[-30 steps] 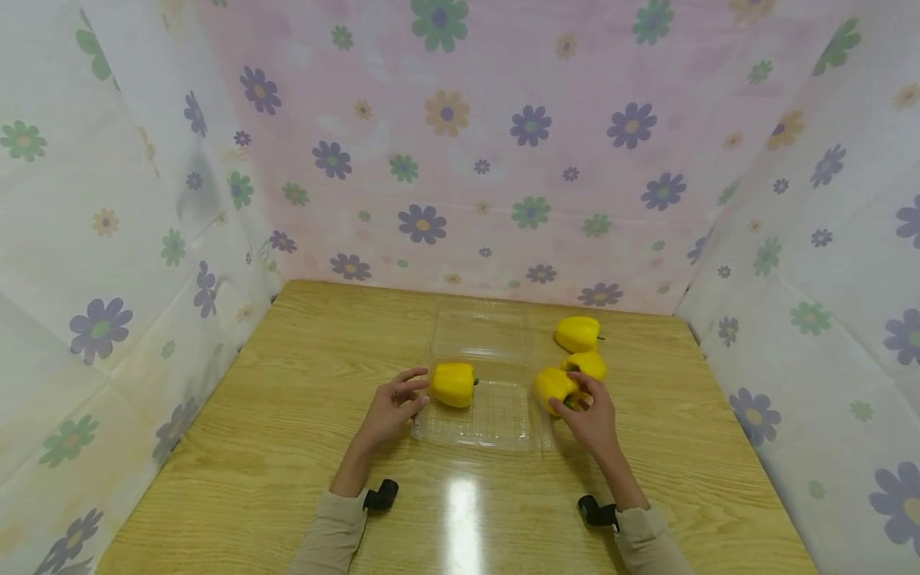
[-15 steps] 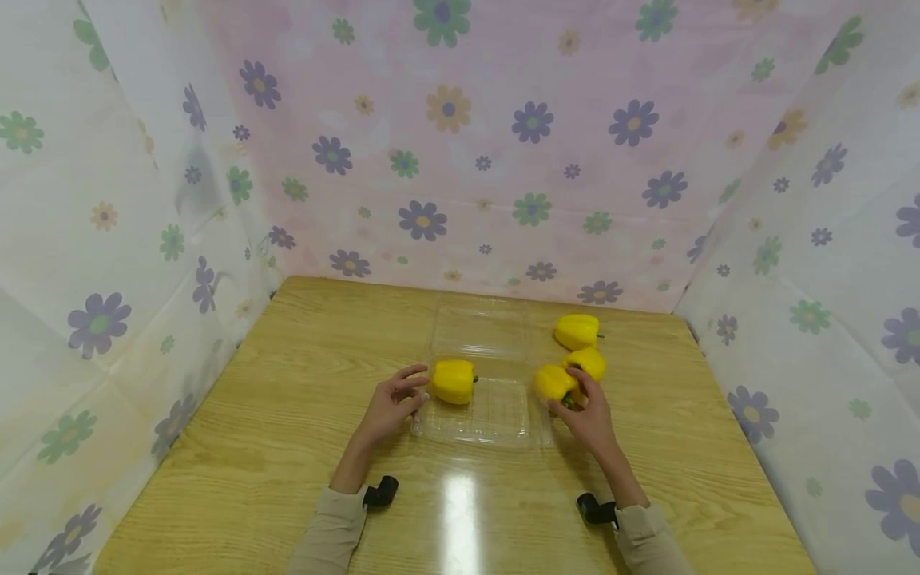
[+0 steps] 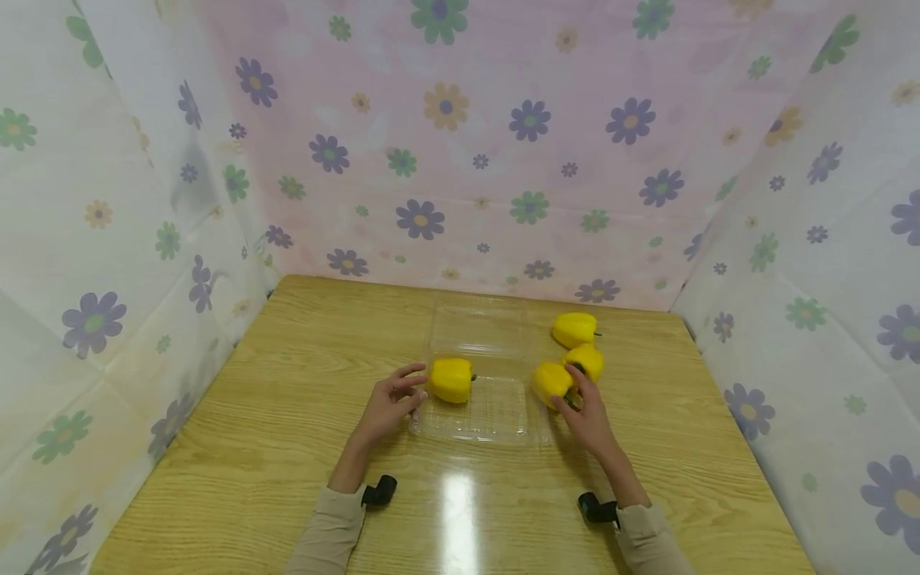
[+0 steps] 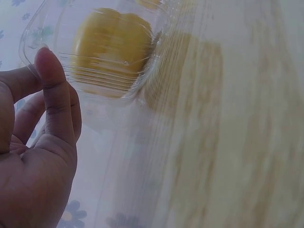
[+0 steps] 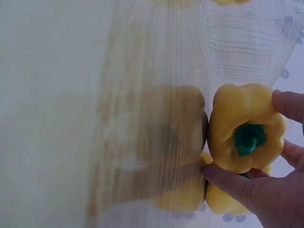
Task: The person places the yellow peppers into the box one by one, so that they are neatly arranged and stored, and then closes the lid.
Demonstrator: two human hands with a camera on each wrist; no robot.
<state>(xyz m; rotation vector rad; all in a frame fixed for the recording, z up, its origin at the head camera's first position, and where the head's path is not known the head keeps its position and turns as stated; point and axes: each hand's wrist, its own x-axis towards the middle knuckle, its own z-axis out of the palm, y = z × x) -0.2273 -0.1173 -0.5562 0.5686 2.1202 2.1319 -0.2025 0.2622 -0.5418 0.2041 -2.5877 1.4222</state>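
In the head view my left hand [image 3: 388, 405] pinches the left rim of a clear plastic clamshell container [image 3: 496, 411]; the left wrist view shows thumb and finger at that rim [image 4: 29, 66]. One yellow bell pepper [image 3: 451, 380] lies on its side in the container's left part, stem to the right. Just right of the container, my right hand [image 3: 591, 415] grips a second yellow bell pepper [image 5: 247, 107] by its sides. The right wrist view shows its green stem [image 5: 248, 137] and the pepper resting on the table, thumb and fingers around it.
The container's lid [image 3: 480, 329] lies folded back behind its base. Two more yellow bell peppers, a nearer one [image 3: 588, 359] and a farther one [image 3: 573, 329], lie on the wooden table [image 3: 302, 351] at the right. Flower-patterned cloth walls [image 3: 489, 192] stand around the table.
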